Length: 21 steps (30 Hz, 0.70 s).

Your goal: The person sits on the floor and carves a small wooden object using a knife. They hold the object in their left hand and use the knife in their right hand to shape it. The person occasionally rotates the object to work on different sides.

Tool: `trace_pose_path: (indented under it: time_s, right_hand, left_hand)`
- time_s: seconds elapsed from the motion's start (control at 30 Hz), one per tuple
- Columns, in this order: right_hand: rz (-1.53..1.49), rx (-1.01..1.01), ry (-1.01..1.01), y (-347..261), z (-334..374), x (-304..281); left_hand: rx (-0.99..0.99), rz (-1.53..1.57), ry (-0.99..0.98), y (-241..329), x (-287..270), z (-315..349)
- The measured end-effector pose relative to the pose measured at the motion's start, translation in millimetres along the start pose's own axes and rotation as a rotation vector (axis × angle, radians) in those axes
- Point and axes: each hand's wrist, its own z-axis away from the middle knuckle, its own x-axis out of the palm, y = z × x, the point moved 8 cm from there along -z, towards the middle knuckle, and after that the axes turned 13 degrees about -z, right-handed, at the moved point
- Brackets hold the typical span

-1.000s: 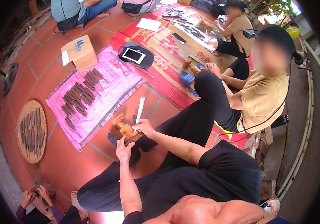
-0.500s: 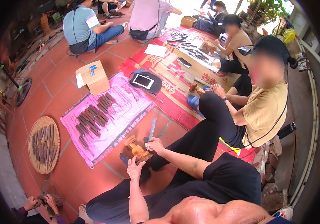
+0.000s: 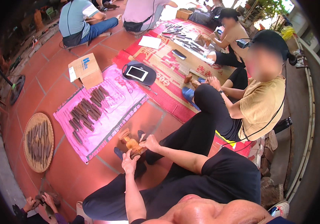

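My left hand (image 3: 130, 162) grasped the near side of the shaped wooden piece (image 3: 131, 144); my right hand (image 3: 151, 143) was curled in close at the right side of the wood, and I could not tell whether its fingers were fully clenched or wrapped around a tool. The piece sat low in front of me, between my dark slippers (image 3: 118, 152) and above the tiled floor (image 3: 74, 171); whether it rested on the tiles or against a foot, I could not tell. As I judged it, working well here meant leaving the steadying to the left hand, with its fingertips out of the right hand's path; short, even pressure seemed wiser than force, since the rounded middle looked apt to roll. The pink sheet (image 3: 96, 135) with its dark sticks (image 3: 86, 112) lay beyond and to the left, apart from both wrists.
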Motion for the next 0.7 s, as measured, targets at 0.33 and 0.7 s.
trace_pose_path:
  time_s: [0.33, 0.7]
  right_hand:
    - [-0.090, 0.217, -0.043, 10.6, -13.1, -8.1]
    - [-0.217, 0.313, -0.069, 21.6, -18.2, -8.5]
  left_hand:
    - [-0.018, 0.015, 0.015, -3.3, -5.1, 1.0]
    - [-0.020, 0.014, 0.001, -3.9, -1.6, -1.3]
